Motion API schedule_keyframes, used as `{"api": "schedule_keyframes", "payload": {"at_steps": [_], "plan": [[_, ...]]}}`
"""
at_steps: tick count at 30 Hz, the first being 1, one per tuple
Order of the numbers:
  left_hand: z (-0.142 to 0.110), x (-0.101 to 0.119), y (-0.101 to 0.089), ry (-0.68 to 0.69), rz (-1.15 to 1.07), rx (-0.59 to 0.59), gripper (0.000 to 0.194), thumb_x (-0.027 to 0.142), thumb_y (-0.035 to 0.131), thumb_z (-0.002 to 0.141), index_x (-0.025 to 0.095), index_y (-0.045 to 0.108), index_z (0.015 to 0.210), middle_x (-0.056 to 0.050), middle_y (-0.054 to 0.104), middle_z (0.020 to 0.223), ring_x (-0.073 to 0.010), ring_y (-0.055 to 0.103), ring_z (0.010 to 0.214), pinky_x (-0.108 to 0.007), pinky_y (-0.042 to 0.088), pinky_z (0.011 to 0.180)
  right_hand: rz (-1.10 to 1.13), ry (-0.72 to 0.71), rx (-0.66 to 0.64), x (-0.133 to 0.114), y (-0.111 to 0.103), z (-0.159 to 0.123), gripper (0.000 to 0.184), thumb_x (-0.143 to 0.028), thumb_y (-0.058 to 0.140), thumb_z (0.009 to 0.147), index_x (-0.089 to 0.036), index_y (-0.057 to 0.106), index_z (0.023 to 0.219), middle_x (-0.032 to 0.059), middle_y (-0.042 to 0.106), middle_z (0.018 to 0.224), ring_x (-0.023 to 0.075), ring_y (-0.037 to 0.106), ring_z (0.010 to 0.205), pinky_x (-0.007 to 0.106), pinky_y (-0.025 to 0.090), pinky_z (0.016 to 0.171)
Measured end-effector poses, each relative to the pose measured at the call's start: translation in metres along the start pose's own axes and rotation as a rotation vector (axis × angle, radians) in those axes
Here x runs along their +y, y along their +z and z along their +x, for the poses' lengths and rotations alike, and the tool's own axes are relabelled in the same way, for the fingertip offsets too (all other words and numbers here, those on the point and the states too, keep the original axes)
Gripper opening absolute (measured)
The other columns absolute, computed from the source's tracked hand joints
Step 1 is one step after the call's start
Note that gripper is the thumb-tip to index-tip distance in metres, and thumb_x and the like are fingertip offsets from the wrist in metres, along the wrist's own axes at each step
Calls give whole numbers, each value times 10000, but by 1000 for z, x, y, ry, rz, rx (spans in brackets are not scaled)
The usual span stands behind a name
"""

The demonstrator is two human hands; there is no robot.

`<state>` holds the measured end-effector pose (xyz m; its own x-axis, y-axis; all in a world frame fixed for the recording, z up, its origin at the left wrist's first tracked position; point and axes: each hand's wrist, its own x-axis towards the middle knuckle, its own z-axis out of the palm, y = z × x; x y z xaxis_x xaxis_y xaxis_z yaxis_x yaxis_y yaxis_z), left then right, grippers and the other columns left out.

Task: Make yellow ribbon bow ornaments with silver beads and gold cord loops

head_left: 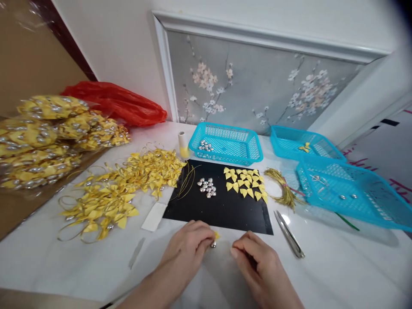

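Observation:
Near the table's front edge, my left hand [189,242] pinches a small yellow bow [216,235] with a shiny silver bead [213,244] hanging under it. Its fingers cover most of the bow. To the right, apart from it, my right hand [255,257] has thumb and forefinger pressed together; what is between them is too small to make out. Beyond both hands lies a black mat [193,210]. On it are a cluster of silver beads [207,188], rows of yellow bows [246,182] and a few loose gold cords [186,182].
Finished bow strings [122,184] pile up at left, beside bagged ones [48,137]. Blue baskets [225,159] stand at the back and right. A thread snipper [289,236], a gold cord bundle [283,189], a thread spool [183,146] and a white piece [153,216] surround the mat.

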<state>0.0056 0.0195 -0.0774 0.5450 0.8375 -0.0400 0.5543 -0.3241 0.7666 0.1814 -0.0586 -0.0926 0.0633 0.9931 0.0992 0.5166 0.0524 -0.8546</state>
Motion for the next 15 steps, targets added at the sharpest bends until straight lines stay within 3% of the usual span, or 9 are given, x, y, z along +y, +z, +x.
{"api": "schedule_keyframes", "payload": {"at_steps": [5, 8, 11, 15], "plan": [[5, -1, -3, 29, 6, 10, 287, 139, 534, 858, 259, 785, 785, -21, 725, 861, -191, 657, 787, -278, 484, 730, -19, 66, 59, 6, -7, -1, 265, -356, 490, 977, -221, 701, 891, 42, 610, 831, 168, 621, 709, 258, 469, 637], [4, 0, -13, 27, 20, 73, 288, 141, 526, 863, 265, 781, 810, -15, 732, 916, -181, 683, 787, -255, 509, 702, -18, 79, 135, 10, -14, -2, 274, -343, 470, 985, -217, 712, 1012, 62, 626, 897, 183, 644, 803, 272, 493, 712], [4, -5, -31, -10, 88, 210, 252, 194, 527, 889, 263, 768, 864, -28, 749, 1005, -211, 700, 876, -278, 528, 772, 9, 45, 208, 9, -24, -7, 283, -334, 460, 986, -229, 711, 1066, 62, 632, 905, 170, 633, 766, 265, 510, 698], [9, -21, -59, -79, 257, 437, 245, 218, 499, 887, 206, 736, 947, -104, 738, 1080, -293, 668, 1016, -407, 490, 937, 100, 24, 306, 1, -30, -15, 286, -322, 448, 988, -301, 687, 1143, 19, 634, 879, 101, 527, 524, 222, 478, 499]]}}
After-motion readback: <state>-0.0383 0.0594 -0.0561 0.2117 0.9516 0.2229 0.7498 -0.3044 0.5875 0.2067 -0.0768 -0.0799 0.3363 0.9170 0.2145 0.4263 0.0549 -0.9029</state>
